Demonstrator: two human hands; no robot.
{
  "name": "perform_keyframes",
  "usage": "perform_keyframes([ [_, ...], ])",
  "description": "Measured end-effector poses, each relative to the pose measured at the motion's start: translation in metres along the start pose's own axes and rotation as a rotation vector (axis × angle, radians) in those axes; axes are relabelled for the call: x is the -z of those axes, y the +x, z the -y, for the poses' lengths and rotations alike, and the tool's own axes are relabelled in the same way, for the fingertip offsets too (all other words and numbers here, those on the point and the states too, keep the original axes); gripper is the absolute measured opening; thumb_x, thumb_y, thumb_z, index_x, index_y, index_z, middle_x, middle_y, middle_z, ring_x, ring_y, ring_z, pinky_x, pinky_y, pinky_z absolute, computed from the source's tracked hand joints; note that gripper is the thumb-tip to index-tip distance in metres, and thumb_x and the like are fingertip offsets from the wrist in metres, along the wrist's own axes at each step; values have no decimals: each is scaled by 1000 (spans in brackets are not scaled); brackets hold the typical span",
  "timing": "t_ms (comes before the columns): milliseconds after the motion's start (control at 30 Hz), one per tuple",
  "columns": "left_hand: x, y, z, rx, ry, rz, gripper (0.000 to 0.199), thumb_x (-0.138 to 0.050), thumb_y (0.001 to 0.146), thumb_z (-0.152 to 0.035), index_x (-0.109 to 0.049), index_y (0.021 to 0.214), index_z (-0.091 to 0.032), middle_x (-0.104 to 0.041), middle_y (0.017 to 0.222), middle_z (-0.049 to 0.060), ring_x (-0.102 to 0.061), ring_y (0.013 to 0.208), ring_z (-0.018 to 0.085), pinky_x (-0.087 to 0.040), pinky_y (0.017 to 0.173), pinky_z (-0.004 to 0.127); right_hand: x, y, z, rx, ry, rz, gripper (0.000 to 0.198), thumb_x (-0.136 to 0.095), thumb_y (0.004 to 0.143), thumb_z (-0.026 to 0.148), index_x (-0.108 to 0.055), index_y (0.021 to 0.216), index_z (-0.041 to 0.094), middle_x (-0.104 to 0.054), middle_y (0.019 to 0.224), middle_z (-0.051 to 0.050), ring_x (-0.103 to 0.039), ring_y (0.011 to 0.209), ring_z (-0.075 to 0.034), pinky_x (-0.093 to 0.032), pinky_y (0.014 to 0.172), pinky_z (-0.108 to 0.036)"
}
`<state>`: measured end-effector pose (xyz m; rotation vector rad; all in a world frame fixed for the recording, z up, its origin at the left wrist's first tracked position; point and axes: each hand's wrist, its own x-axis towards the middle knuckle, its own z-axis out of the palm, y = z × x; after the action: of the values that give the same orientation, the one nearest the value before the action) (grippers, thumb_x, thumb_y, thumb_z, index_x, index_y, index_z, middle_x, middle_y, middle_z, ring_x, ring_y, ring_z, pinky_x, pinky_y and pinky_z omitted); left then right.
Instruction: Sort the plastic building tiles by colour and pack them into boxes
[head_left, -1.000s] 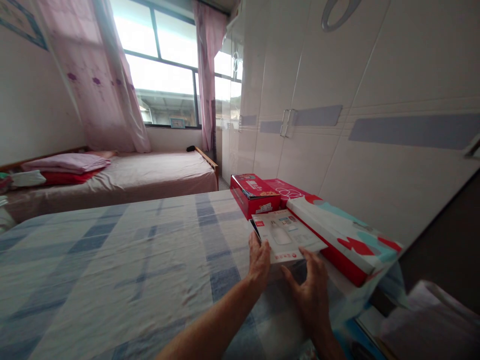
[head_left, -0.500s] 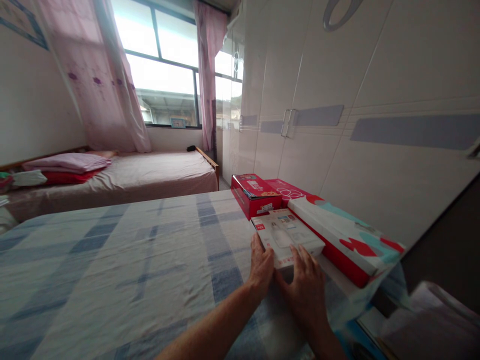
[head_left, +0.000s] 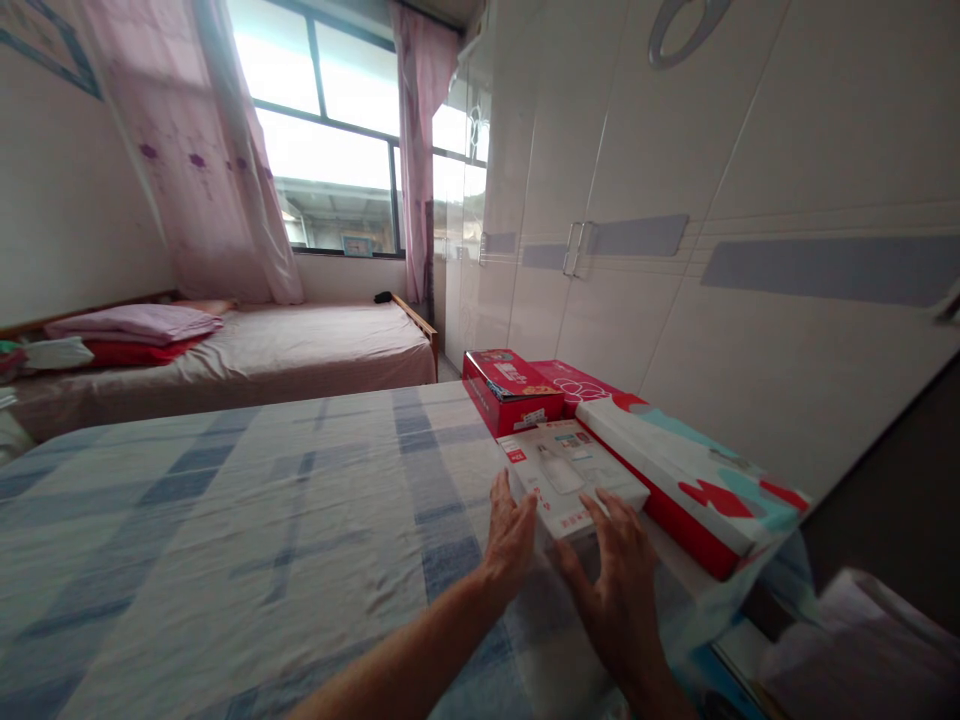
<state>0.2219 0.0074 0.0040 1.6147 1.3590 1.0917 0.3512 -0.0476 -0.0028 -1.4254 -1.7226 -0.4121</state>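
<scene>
A flat white box (head_left: 559,475) with small red print lies on the striped cloth (head_left: 337,520), its far end close to a red box (head_left: 510,385). At the white box's left edge is my left hand (head_left: 511,525), fingers stretched forward and slightly spread, beside the box rather than around it. My right hand (head_left: 615,560) is at the near edge, fingers apart, with the fingertips over the near right corner; whether they touch it I cannot tell. To the right, a long white, red and teal box (head_left: 690,480) lies alongside.
Another red box (head_left: 581,380) sits behind, close to the white wardrobe (head_left: 630,300). Across the room stands a bed (head_left: 322,345) below the window. A pale cloth (head_left: 862,640) hangs or lies at the lower right, past the edge of the striped surface.
My left hand has drawn back a little to the left, away from the white box's side. My right fingers have spread slightly. The white box has barely shifted.
</scene>
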Motion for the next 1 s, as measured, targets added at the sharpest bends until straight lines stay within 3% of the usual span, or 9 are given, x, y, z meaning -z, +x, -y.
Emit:
perform_keyframes([
  [100,34,-8,0,75,27,-39,60,-39,86,-30,-26,141,-9,-25,151,15,-23,139,23,-32,108,37,8,-5,22,-14,211,79,36,-47,88,33,-48,122,21,-47,129,-11,-42,123,-24,-38,100,-44],
  [267,112,-22,19,-41,411,-17,44,-46,81,-21,-54,123,-10,-40,143,16,-34,134,25,-28,111,40,2,17,81,62,531,409,30,-49,85,21,-53,115,23,-51,125,-7,-47,118,-18,-40,100,-36],
  [367,155,-32,41,-139,677,-100,39,-45,84,-23,-58,119,-12,-45,140,15,-32,135,27,-28,110,44,-21,45,118,124,608,518,33,-54,81,20,-57,113,21,-52,124,-8,-48,117,-20,-38,101,-38],
  [500,192,-42,67,-134,927,-191,36,-44,87,-25,-57,120,-17,-48,137,12,-32,134,28,-32,107,48,-78,69,156,96,705,635,28,-55,78,18,-62,105,16,-58,113,-9,-56,104,-18,-43,95,-33],
  [600,204,-43,77,-72,1003,-166,34,-44,88,-26,-58,117,-18,-51,134,13,-38,131,29,-33,106,49,-118,70,170,47,719,681,24,-52,80,16,-64,100,14,-60,106,-8,-61,88,-14,-47,85,-27],
  [667,205,-43,79,-63,1004,-155,35,-45,88,-28,-57,119,-18,-52,134,13,-41,129,27,-32,106,47,-133,65,172,95,677,665,23,-50,80,13,-64,99,16,-60,105,-8,-60,90,-14,-46,85,-26],
  [833,202,-45,78,-90,992,-143,36,-45,88,-29,-55,120,-18,-51,133,13,-42,127,27,-31,106,46,-134,56,165,308,643,656,24,-51,79,11,-65,97,18,-59,106,-7,-57,99,-16,-43,90,-28],
  [1000,201,-46,81,-98,965,-167,32,-47,87,-30,-55,117,-20,-52,131,11,-41,127,26,-30,107,43,-133,59,162,330,675,674,25,-51,77,9,-65,96,17,-59,106,-7,-56,100,-16,-43,92,-29],
])
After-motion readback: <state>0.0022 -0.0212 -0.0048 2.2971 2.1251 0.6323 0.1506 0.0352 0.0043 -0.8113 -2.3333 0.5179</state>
